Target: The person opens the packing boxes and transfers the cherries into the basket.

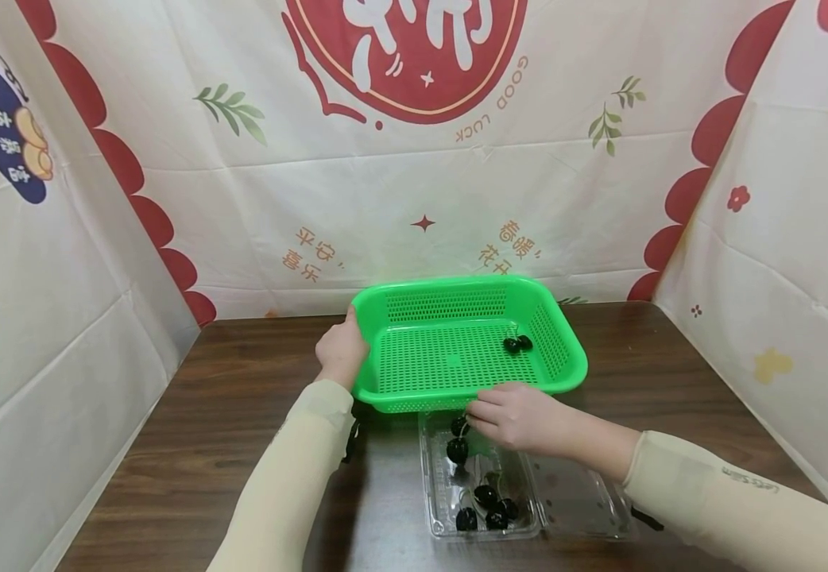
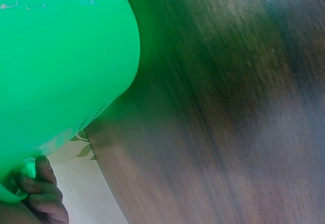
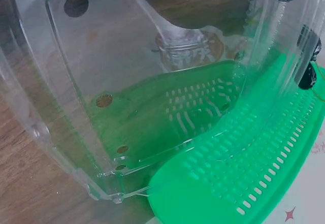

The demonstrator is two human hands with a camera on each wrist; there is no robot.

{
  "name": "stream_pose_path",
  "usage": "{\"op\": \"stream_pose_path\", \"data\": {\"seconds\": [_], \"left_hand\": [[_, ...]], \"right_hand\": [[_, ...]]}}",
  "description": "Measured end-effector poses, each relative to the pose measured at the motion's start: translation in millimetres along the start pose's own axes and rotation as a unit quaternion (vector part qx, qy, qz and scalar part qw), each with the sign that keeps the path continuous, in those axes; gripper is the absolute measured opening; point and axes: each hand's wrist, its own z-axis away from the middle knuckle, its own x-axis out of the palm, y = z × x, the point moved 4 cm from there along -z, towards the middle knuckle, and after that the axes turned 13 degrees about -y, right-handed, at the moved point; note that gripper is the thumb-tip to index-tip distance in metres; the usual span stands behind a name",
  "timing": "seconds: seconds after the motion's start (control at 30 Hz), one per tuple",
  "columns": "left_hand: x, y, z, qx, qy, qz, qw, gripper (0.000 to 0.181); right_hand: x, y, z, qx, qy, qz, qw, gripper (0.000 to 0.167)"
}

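My left hand [image 1: 342, 348] grips the left rim of a green perforated plastic basket [image 1: 450, 401]; its curled fingers [image 2: 46, 191] show at the rim in the left wrist view. Two dark cherries [image 1: 517, 345] lie inside the basket, right of its middle. Below its front edge is an open clear plastic box [image 1: 431, 485] with several dark cherries [image 1: 493, 508] near its front end. My right hand [image 1: 517, 415] is over the box's far end, pinching the thin stem of a dark cherry [image 1: 459, 426]. Another cherry [image 1: 458, 451] is just below that one. The right hand is outside the right wrist view.
The box's clear lid [image 1: 582, 496] lies folded out to the right, under my right forearm. A brown wood-grain table [image 1: 242, 421] carries everything. Printed white cloth [image 1: 378, 183] hangs behind the table and along both sides.
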Motion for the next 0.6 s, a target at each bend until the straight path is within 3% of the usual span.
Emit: {"op": "stream_pose_path", "data": {"seconds": [0.13, 0.37, 0.6], "left_hand": [[0.3, 0.1, 0.0, 0.001, 0.000, -0.001, 1.0000, 0.074], [-0.8, 0.1, 0.4, 0.001, -0.007, -0.001, 1.0000, 0.076], [-1.8, 0.4, 2.0, 0.002, -0.009, -0.001, 1.0000, 0.077]], "right_hand": [[-3, 3, 1.4, 0.004, 0.010, -0.002, 0.9999, 0.044], [-11, 11, 4.8, 0.021, 0.011, -0.021, 0.9995, 0.037], [-20, 20, 7.0, 0.052, 0.042, -0.054, 0.9963, 0.035]]}}
